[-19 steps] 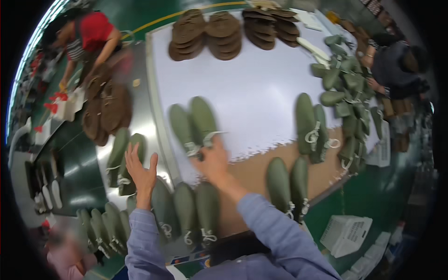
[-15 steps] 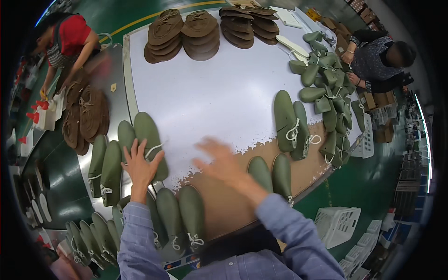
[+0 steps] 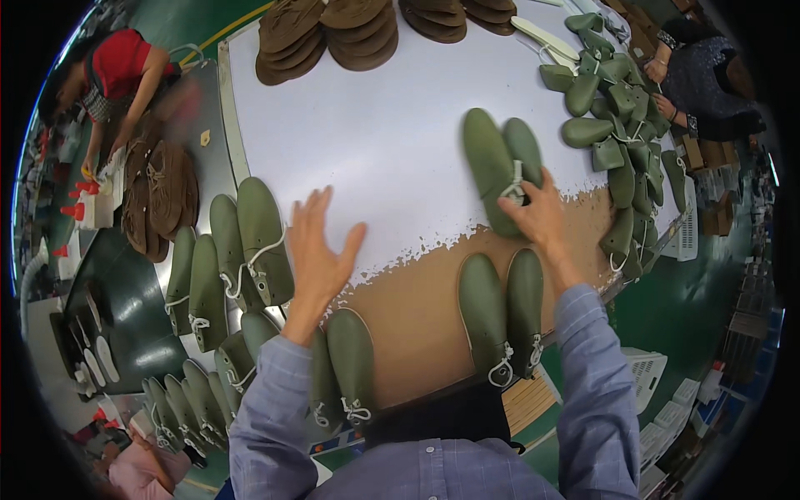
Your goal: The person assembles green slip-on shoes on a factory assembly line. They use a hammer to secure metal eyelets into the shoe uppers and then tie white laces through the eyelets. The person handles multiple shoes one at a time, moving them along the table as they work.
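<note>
My right hand (image 3: 540, 215) is closed on a pair of green shoe lasts (image 3: 486, 158) tied with white cord, the thumb and fingers around their heel ends on the right part of the table. Over the white tabletop, my left hand (image 3: 319, 248) is open with its fingers spread, holding nothing. Just left of it stands another pair of green lasts (image 3: 265, 225) with a loose white cord. Between my forearms, a further pair of lasts (image 3: 482, 296) lies at the table's near edge. My left forearm partly covers lasts beside another last (image 3: 351, 354).
Brown shoe uppers (image 3: 360, 37) are stacked along the far edge. A heap of green lasts (image 3: 621, 104) covers the right side, near a co-worker (image 3: 708, 79). The white table surface (image 3: 375, 142) is worn to brown close to me. Another person (image 3: 125, 71) works at the left.
My left hand has left the lasts on the left and moved right. My right hand has gone right and taken hold of the pair of lasts there. The view has shifted slightly.
</note>
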